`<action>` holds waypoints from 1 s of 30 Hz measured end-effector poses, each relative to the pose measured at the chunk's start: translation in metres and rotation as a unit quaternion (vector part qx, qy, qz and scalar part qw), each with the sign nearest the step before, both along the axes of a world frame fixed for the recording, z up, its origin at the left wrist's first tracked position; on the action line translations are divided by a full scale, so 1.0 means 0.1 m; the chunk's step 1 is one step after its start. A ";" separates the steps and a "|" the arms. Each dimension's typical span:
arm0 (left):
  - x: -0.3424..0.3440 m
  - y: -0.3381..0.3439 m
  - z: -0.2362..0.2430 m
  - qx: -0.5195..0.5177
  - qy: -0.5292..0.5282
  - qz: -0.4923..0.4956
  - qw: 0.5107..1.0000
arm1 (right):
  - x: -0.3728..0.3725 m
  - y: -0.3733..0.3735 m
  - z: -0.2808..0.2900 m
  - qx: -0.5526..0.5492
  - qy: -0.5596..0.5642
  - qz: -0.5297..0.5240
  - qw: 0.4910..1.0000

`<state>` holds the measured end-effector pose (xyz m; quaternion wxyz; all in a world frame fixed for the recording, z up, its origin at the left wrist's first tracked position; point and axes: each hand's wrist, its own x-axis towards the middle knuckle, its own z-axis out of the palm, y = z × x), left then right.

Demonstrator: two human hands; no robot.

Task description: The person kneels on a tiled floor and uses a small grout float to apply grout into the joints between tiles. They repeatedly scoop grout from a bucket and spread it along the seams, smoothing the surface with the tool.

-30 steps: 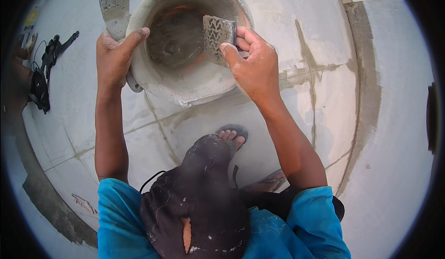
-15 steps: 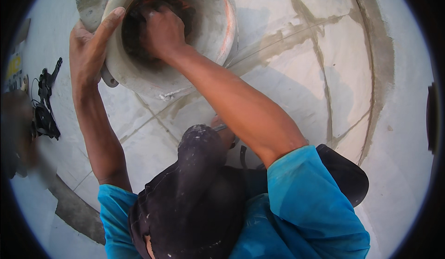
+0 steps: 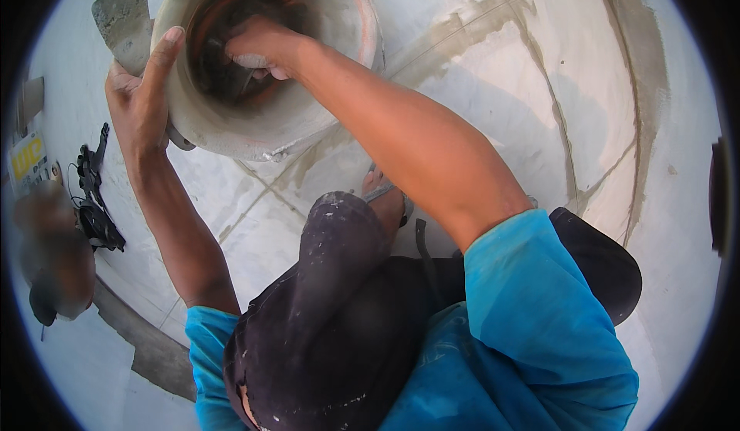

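Observation:
A grey, mortar-stained bucket stands at the top of the view, its mouth tilted toward me. My left hand is closed at the bucket's left side, the thumb lying along the rim. It grips a putty knife, whose flat, crusted blade sticks up beyond the fingers. Inside the bucket is my right hand, curled low over the dark inner bottom. Whitish residue coats its fingers, and whatever they hold is too dark to make out.
Pale floor tiles with grout-smeared joints spread around the bucket. Black straps lie on the floor at the left, near a blurred person and a printed yellow and white package. My bent knee is below the bucket.
My right hand has turned and its fingers now curl downward inside the bucket. Bucket and left hand sit slightly further left in view, and the putty knife's blade leans more to the left.

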<state>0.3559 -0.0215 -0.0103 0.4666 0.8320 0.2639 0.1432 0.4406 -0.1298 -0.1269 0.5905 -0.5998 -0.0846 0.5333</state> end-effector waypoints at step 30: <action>0.37 -0.06 -1.01 -0.357 -0.256 0.217 0.872 | 0.51 -3.88 0.45 -0.157 -0.164 -0.467 0.855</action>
